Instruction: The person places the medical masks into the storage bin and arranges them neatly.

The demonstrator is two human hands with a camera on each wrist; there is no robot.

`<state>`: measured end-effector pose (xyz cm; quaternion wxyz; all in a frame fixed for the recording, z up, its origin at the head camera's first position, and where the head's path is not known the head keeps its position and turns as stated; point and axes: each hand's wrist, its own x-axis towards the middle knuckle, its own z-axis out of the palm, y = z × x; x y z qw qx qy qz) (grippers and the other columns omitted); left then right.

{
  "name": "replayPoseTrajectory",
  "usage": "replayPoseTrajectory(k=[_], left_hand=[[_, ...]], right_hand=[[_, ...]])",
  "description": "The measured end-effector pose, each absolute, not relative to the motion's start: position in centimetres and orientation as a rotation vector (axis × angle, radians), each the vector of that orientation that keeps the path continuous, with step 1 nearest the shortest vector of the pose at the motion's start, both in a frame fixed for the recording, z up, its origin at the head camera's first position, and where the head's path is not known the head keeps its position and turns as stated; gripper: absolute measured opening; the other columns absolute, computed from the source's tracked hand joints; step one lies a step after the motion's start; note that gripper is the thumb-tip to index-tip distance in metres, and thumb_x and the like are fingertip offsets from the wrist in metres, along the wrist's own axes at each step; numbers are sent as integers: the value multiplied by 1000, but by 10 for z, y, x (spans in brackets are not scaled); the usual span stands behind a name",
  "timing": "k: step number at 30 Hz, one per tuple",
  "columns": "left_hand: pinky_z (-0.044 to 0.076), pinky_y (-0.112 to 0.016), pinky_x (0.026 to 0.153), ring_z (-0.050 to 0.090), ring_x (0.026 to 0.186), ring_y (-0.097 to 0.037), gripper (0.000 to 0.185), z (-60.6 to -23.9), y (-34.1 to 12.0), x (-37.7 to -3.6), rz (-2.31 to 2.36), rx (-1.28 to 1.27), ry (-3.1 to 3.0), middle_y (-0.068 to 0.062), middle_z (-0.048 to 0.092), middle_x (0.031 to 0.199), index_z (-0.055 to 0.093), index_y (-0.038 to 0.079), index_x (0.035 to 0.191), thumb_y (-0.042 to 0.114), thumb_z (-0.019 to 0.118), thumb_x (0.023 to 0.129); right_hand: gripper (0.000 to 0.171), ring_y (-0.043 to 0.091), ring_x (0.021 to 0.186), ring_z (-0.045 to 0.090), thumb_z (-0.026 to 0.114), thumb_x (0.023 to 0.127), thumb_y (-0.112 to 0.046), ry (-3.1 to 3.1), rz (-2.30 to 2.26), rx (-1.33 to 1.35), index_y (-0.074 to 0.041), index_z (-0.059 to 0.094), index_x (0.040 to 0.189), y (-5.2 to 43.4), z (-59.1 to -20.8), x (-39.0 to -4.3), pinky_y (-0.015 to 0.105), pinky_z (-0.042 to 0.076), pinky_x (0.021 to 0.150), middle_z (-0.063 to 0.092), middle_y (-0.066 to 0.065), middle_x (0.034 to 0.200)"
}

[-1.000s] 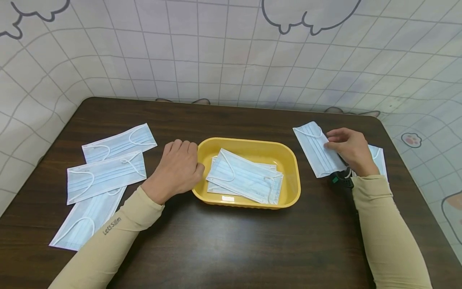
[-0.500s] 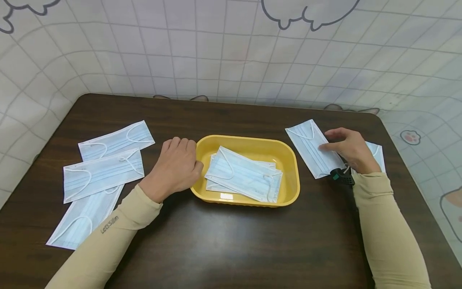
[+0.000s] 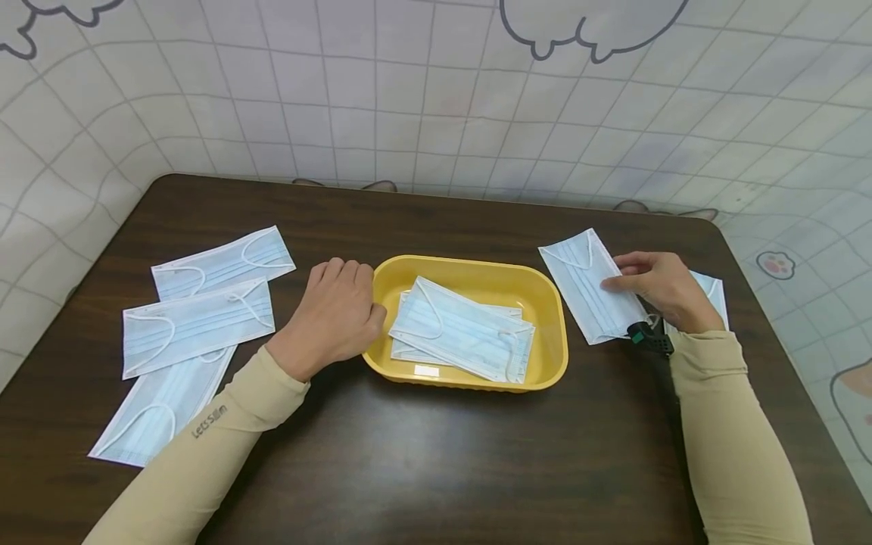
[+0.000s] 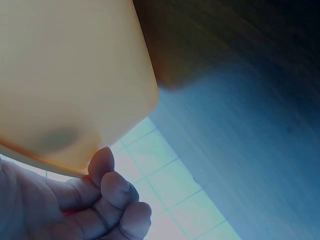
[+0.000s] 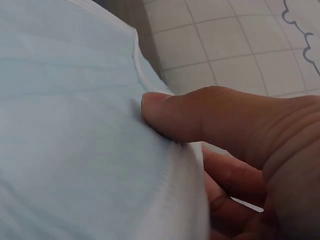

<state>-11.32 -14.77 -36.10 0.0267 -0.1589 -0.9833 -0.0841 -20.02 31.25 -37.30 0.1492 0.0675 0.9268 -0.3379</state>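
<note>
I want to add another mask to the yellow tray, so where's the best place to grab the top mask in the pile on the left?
Probably the right short edge of the top mask, near its ear loop. It lies flat on the table, over the one below, so a pinch from the tray side should lift that edge. The left hand, resting by the tray's rim, is the nearer one.

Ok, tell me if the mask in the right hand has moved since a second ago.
Yes, slightly. The mask pinched by the right hand has shifted a little left, towards the yellow tray, its near end now closer to the tray's right rim.
</note>
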Motion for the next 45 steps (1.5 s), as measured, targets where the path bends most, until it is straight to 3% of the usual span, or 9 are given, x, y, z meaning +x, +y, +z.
replayPoseTrajectory(k=[13,26,30,34,45], left_hand=[[39,-53,100,46,94,-33,29,-362,-148,-114,-265,-492,-3034,-13,52,86,56,-4,99,22,45,93],[40,-53,98,46,93,-33,30,-361,-148,-113,-249,-497,-3017,-13,52,86,57,-5,100,22,45,93],[40,-54,100,47,95,-33,31,-360,-148,-113,-246,-496,-3028,-13,54,87,57,-5,102,22,45,93],[40,-54,100,47,95,-34,31,-360,-148,-113,-247,-497,-3022,-14,54,87,57,-5,101,22,46,93],[42,-52,97,48,93,-34,30,-363,-147,-113,-242,-499,-3006,-14,54,86,57,-5,99,22,46,92]], right_hand=[[55,33,105,59,71,96,-35,2700,-879,176,-1,59,138,306,-370,-196,32,56,83,62,26,132],[59,33,104,64,65,99,-44,2757,-888,113,-6,56,143,301,-366,-190,52,57,100,64,24,133],[54,32,102,64,66,99,-40,2796,-903,100,-7,59,141,298,-361,-188,38,60,87,66,24,129],[47,30,98,64,66,100,-34,2835,-930,88,-6,61,138,295,-354,-187,25,54,73,68,25,125],[52,30,110,64,65,101,-35,2878,-983,92,-8,57,144,289,-339,-183,16,49,75,67,22,135]])
